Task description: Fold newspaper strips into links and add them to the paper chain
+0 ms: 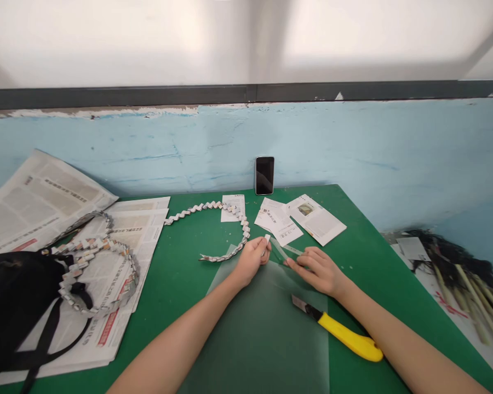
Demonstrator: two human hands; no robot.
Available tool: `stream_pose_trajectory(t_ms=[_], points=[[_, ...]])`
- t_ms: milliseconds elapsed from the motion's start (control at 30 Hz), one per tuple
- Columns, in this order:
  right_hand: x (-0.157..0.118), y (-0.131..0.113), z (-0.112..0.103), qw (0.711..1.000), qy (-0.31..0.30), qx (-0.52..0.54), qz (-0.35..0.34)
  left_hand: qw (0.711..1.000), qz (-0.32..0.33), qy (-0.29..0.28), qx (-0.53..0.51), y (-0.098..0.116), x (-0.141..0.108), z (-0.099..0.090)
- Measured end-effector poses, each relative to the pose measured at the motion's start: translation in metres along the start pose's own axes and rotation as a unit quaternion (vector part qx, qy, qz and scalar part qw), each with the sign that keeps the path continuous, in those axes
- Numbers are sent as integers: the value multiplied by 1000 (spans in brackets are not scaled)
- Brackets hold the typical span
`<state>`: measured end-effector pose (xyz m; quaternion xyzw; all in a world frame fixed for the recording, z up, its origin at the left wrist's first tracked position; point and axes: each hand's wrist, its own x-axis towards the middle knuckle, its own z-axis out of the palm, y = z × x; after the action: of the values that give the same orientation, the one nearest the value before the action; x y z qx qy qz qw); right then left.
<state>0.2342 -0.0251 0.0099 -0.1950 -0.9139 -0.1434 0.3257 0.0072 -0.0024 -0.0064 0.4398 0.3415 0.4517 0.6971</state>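
Observation:
My left hand (252,260) is closed in a pinch, with a small white folded paper piece (267,238) showing at its fingertips. To its right, my right hand (314,269) has its fingers together around a narrow clear strip (277,249). A thin printed paper strip (293,250) also shows at that hand's fingertips. Both hands are over a large translucent sheet (267,328) on the green table. Beneath the right forearm lies a yellow-handled utility knife (349,336), blade pointing up-left. A zigzag chain of folded paper (244,230) curves behind my left hand.
Cut paper pieces (322,221) lie toward the back of the green table (181,284). A phone (264,175) leans against the blue wall. At left are newspapers (143,232), a black bag (16,312) and another folded-paper chain (133,268). Stalks (476,295) lie beyond the right edge.

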Motion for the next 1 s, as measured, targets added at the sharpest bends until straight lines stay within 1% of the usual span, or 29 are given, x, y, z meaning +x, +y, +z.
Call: stream_pose_trajectory(t_ms=[100, 233, 333, 400, 433, 500, 633, 700, 767, 867, 933, 1000], points=[[3, -3, 1, 1000, -6, 9, -9, 1000, 1, -3, 26, 2, -2, 3], [4, -3, 3, 999, -13, 25, -43, 1000, -11, -20, 19, 7, -4, 4], [2, -3, 3, 997, -9, 25, -67, 996, -44, -73, -21, 10, -3, -1], [2, -5, 3, 997, -14, 28, -70, 989, -80, -112, -55, 11, -2, -6], [3, -7, 3, 997, -19, 31, -70, 986, -93, -123, -67, 11, -1, -8], [4, -11, 2, 996, -30, 42, -70, 983, -101, -132, -76, 10, -1, -10], [10, -14, -3, 994, -39, 73, -73, 985, -92, -132, -61, 5, 0, -10], [11, -12, -6, 994, -33, 91, -45, 986, -91, -131, -54, 3, 0, -9], [9, -7, -7, 993, -29, 113, 10, 987, -84, -127, -48, 1, 1, -9], [5, -3, -6, 985, -40, 144, 85, 989, -73, -122, -34, 0, 1, -8], [3, -4, -4, 980, -46, 151, 124, 991, -66, -117, -27, -1, 1, -7], [4, -7, -2, 973, -48, 149, 169, 993, -54, -99, -20, 0, 0, -5]])
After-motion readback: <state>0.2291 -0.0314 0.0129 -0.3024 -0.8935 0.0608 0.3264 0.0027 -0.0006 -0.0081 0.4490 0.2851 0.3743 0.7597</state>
